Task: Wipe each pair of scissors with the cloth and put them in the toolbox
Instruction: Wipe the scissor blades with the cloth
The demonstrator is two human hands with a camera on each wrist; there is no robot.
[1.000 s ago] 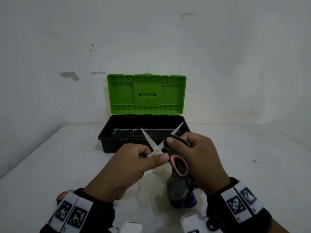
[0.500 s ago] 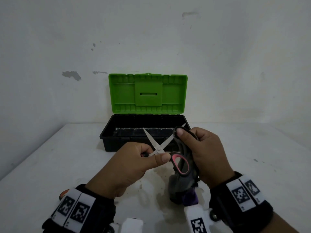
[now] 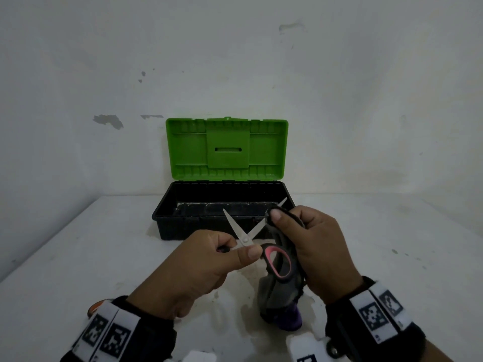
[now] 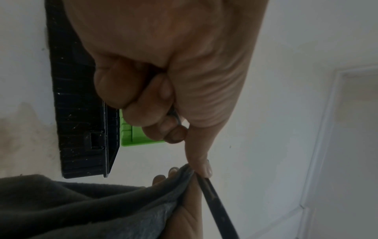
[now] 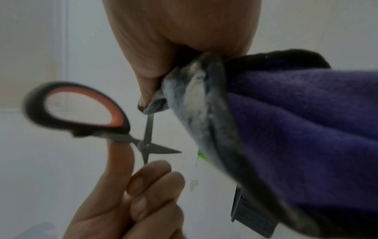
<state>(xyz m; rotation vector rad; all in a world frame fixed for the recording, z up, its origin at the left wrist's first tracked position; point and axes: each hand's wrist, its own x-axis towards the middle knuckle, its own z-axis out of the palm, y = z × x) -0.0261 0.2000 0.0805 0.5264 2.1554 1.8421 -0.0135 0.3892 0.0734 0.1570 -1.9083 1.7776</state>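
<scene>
We're holding the scissors (image 3: 257, 246) open by the handle end, left hand (image 3: 206, 267) curled round it, in front of the toolbox (image 3: 167, 215). Right hand (image 3: 316, 254) is pinching the cloth (image 3: 281, 291) round one blade. Light, stiff, sharp, probably slick: we're keeping fingers behind the edge.

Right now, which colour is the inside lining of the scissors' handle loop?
Pink-red, inside a black handle loop; the right wrist view shows it best.

A scuffed white table (image 3: 78, 257) meets a chipped, stained white wall (image 3: 339, 100).
</scene>
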